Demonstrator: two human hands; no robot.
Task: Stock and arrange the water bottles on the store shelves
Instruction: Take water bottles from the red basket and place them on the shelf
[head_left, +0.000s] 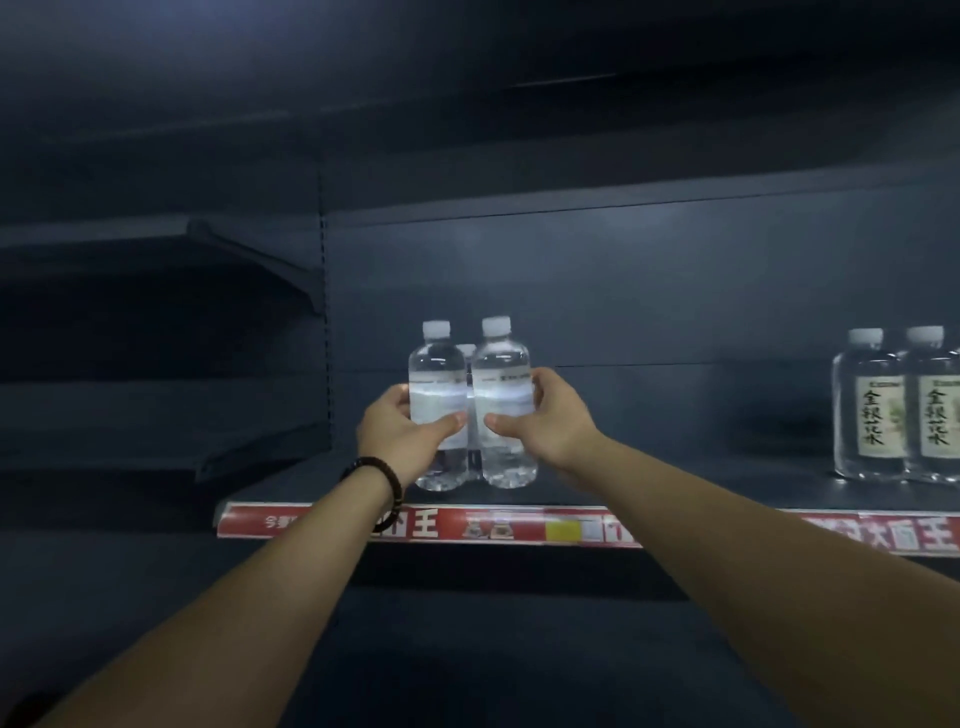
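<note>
Your left hand (400, 431) was wrapped round the left bottle (436, 374), thumb across its label. Your right hand (556, 421) gripped the right bottle (501, 374) the same way. Both clear, white-capped bottles stood upright and side by side, touching, on the dark shelf (675, 483) near its front edge. A 3rd bottle (467, 351) showed only its cap, in the gap behind them. A red strip (467, 527) ran along the shelf's front. Well off to the right on the same shelf stood 2 larger bottles (870, 405) with pale labels. A dark beaded bracelet (384, 473) circled your left wrist.
</note>
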